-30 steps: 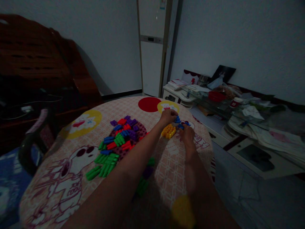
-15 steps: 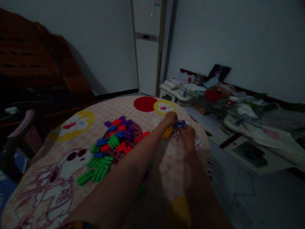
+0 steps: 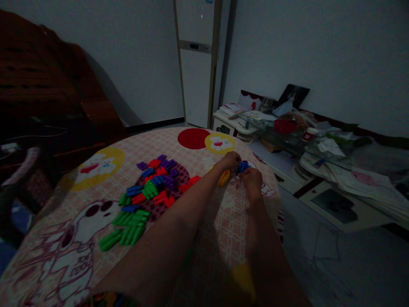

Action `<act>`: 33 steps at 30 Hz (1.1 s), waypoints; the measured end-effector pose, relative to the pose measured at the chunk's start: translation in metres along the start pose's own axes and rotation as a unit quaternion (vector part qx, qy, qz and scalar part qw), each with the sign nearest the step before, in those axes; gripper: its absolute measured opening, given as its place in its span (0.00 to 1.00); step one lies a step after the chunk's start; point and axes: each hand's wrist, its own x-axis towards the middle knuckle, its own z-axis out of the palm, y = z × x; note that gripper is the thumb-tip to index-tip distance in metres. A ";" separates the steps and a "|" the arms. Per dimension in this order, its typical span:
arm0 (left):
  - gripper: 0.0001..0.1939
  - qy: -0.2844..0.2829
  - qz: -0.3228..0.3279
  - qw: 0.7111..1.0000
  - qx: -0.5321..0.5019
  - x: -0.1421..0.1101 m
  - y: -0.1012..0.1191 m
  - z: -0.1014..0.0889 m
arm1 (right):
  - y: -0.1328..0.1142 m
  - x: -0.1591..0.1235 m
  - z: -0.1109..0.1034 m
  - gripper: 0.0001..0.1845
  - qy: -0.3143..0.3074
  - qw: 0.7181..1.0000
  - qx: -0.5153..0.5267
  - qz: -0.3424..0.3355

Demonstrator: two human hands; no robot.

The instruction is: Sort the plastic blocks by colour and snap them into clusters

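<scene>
At the right side of the round table, my left hand [image 3: 232, 160] and my right hand [image 3: 253, 178] are close together with fingers closed around blue plastic toy building pieces [image 3: 243, 166]. These blue pieces sit bunched between my fingertips, partly hidden by them. Just left of them, by my left wrist, lie yellow pieces [image 3: 224, 177]. A spread of loose pieces covers the middle left of the table: green ones [image 3: 132, 226] nearest, with red [image 3: 161, 198], blue [image 3: 134, 190] and purple ones [image 3: 170, 182] beyond. My left forearm hides part of the tabletop.
A patterned cloth [image 3: 153, 143] covers the table. To the right stands a low cabinet [image 3: 300, 183] loaded with papers, bags, a red bowl [image 3: 283, 126] and a paper cup [image 3: 309, 134]. A wooden bench [image 3: 60, 85] is at the left, a tall white appliance [image 3: 197, 85] at the back.
The blue pieces at my fingertips, seen with a gap between them before, now form one tight bunch. My hands have come slightly closer together. The view has shifted a little.
</scene>
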 end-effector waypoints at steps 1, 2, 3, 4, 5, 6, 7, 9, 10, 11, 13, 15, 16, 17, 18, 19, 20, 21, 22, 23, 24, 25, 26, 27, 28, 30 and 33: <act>0.22 -0.014 -0.003 1.000 0.001 0.000 -0.001 -0.001 | 0.002 0.002 -0.002 0.05 0.003 1.000 0.009 0.008; 0.24 -0.025 -0.007 1.000 0.003 0.000 -0.002 -0.001 | 0.004 0.004 -0.004 0.05 0.014 1.000 0.018 0.020; 0.25 -0.035 -0.010 0.999 0.005 -0.001 -0.003 -0.001 | 0.007 0.005 -0.005 0.05 0.033 0.999 0.027 0.033; 0.26 -0.040 -0.012 0.999 0.009 -0.001 -0.003 0.001 | 0.009 0.007 -0.006 0.07 0.056 0.997 0.038 0.045; 0.27 -0.042 -0.012 0.999 0.013 -0.001 -0.002 0.003 | 0.011 0.008 -0.005 0.10 0.081 0.994 0.053 0.055; 0.29 -0.041 -0.010 0.999 0.019 -0.001 -0.002 0.006 | 0.013 0.010 -0.004 0.13 0.101 0.990 0.073 0.060; 0.30 -0.038 -0.007 0.999 0.025 -0.002 0.000 0.009 | 0.014 0.011 -0.001 0.18 0.109 0.988 0.096 0.059; 0.33 -0.028 0.000 0.999 0.040 -0.003 0.003 0.017 | 0.016 0.012 0.005 0.26 0.095 0.985 0.139 0.042; 0.35 -0.022 0.002 0.999 0.047 -0.004 0.005 0.020 | 0.016 0.013 0.009 0.29 0.082 0.984 0.154 0.030; 0.35 -0.017 0.003 0.998 0.053 -0.006 0.007 0.023 | 0.016 0.014 0.012 0.30 0.069 0.984 0.165 0.016; 0.31 -0.010 0.005 0.998 0.058 -0.008 0.011 0.027 | 0.017 0.015 0.017 0.31 0.054 0.982 0.180 -0.012; 0.26 -0.006 0.009 0.998 0.058 -0.011 0.015 0.027 | 0.018 0.016 0.019 0.30 0.047 0.980 0.192 -0.032; 0.24 -0.006 0.011 0.998 0.059 -0.012 0.016 0.027 | 0.018 0.016 0.019 0.30 0.045 0.979 0.195 -0.034; 0.23 -0.009 0.014 0.998 0.062 -0.013 0.017 0.026 | 0.018 0.017 0.019 0.30 0.043 0.979 0.197 -0.032; 0.22 -0.013 0.018 0.998 0.066 -0.013 0.018 0.025 | 0.018 0.017 0.019 0.31 0.040 0.979 0.199 -0.026; 0.22 -0.018 0.022 0.997 0.069 -0.013 0.018 0.024 | 0.018 0.017 0.018 0.31 0.037 0.979 0.202 -0.021; 0.22 -0.020 0.025 0.997 0.072 -0.013 0.018 0.024 | 0.018 0.017 0.017 0.32 0.034 0.978 0.206 -0.018; 0.22 -0.020 0.029 0.997 0.073 -0.013 0.018 0.024 | 0.017 0.016 0.017 0.32 0.033 0.977 0.211 -0.017; 0.22 -0.019 0.031 0.997 0.073 -0.012 0.018 0.024 | 0.017 0.016 0.016 0.32 0.033 0.975 0.218 -0.020; 0.22 -0.019 0.033 0.997 0.072 -0.011 0.017 0.024 | 0.017 0.016 0.016 0.31 0.035 0.974 0.225 -0.022; 0.22 -0.020 0.032 0.997 0.070 -0.011 0.017 0.025 | 0.017 0.016 0.017 0.31 0.040 0.972 0.232 -0.020; 0.23 -0.021 0.031 0.997 0.067 -0.011 0.017 0.025 | 0.018 0.016 0.017 0.32 0.044 0.970 0.239 -0.013; 0.25 -0.018 0.032 0.997 0.064 -0.012 0.016 0.024 | 0.019 0.016 0.018 0.33 0.049 0.968 0.247 -0.003; 0.27 -0.007 0.035 0.998 0.060 -0.014 0.015 0.023 | 0.021 0.017 0.020 0.34 0.053 0.965 0.258 0.010; 0.29 0.012 0.041 0.998 0.054 -0.018 0.014 0.021 | 0.022 0.018 0.022 0.36 0.058 0.961 0.269 0.022; 0.32 0.069 0.063 0.995 0.039 -0.032 0.010 0.012 | 0.026 0.020 0.025 0.37 0.070 0.953 0.292 0.033; 0.30 0.143 0.090 0.986 0.013 -0.068 -0.003 -0.008 | 0.030 0.022 0.030 0.35 0.090 0.945 0.312 0.032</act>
